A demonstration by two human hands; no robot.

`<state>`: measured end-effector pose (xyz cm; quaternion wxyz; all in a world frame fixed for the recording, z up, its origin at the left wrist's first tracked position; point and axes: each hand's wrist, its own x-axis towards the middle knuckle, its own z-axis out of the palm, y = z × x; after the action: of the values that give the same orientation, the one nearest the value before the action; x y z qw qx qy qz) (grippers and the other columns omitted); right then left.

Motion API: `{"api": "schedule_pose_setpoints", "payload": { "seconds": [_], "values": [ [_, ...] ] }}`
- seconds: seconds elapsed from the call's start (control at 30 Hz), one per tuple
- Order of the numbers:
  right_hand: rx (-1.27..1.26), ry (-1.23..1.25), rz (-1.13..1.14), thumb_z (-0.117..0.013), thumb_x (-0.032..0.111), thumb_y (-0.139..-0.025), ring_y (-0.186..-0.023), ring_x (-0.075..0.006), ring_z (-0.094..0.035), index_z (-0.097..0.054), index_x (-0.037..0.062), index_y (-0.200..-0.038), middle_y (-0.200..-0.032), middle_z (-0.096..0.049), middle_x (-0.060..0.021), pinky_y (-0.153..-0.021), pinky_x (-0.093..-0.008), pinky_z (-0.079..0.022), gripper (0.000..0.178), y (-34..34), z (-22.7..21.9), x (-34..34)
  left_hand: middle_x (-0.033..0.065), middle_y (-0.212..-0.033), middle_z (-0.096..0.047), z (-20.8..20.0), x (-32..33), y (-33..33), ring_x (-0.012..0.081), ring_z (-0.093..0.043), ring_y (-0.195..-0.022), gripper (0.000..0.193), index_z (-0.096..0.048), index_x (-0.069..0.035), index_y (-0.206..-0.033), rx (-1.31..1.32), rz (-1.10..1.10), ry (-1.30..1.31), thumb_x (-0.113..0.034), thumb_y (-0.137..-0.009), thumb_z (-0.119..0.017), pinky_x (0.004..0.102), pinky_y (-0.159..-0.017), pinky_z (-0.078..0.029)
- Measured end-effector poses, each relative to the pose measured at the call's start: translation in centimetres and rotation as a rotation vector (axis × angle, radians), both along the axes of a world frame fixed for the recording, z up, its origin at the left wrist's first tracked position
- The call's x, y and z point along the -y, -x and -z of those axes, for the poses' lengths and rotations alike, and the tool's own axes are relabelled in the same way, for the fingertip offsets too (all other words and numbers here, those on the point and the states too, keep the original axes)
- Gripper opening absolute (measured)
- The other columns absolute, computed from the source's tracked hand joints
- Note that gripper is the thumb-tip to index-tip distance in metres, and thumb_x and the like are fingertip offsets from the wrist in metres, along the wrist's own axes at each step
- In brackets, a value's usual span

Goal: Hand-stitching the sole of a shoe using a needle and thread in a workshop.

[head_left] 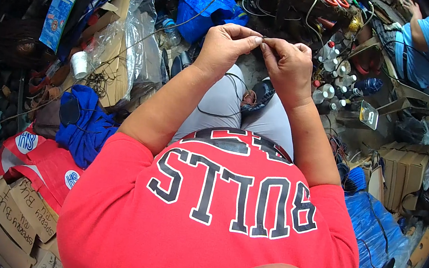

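My left hand (223,50) and my right hand (288,68) meet above my knees, fingertips against fingertips. Thumb and forefinger are pinched together on each hand. A small dark bit shows between the tips, too small to name. Below them a thin dark cord (211,113) lies in a loose curve across the lap of my light grey trousers (213,99). Between my legs a dark shoe (257,95) is partly visible.
Several clear bottles (330,68) stand right of my hands. A blue plastic bag (207,14) lies ahead. Flattened cardboard (115,77), a white cup (79,64) and blue cloth (84,124) are at left. Another person in a blue shirt (424,55) is at far right.
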<state>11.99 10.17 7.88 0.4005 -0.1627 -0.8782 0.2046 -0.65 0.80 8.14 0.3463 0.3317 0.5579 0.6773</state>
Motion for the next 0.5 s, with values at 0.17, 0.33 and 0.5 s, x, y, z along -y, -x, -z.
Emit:
{"api": "schedule_pose_setpoints", "payload": {
  "seconds": [0.17,0.33,0.5],
  "values": [
    [0.0,-0.009,0.007,-0.063,0.019,-0.079,-0.057,-0.0188,-0.056,-0.065,0.0121,-0.078,-0.065,-0.063,-0.002,-0.073,-0.0324,-0.035,0.007,-0.1,0.0,0.1,0.0052,-0.081,-0.065,0.0,-0.1,0.0,0.009,-0.055,-0.07,0.015,-0.066,0.001,-0.089,-0.023,-0.004,0.01,-0.009,-0.078,-0.067,0.0215,-0.065,-0.044],
    [0.048,-0.009,0.008,-0.062,0.017,-0.079,-0.059,-0.0202,-0.058,-0.065,0.0104,-0.08,-0.066,-0.063,-0.0045,-0.071,-0.0319,-0.039,0.007,-0.3,-0.3,0.3,0.0054,-0.081,-0.064,0.1,-0.1,0.0,0.0091,-0.056,-0.071,0.013,-0.065,0.001,-0.089,-0.03,0.004,0.026,-0.007,-0.078,-0.066,0.0212,-0.067,-0.045],
    [0.068,0.706,-0.23,-0.058,0.015,-0.084,-0.059,-0.0132,-0.056,-0.063,0.0035,-0.089,-0.066,-0.062,-0.0054,-0.058,-0.0256,-0.044,0.013,-0.4,-0.1,-0.4,0.0064,-0.083,-0.063,0.5,-0.1,0.2,0.0098,-0.058,-0.075,0.012,-0.063,0.001,-0.089,0.016,0.043,0.003,-0.004,-0.078,-0.065,0.0224,-0.073,-0.047]
  ]
}}
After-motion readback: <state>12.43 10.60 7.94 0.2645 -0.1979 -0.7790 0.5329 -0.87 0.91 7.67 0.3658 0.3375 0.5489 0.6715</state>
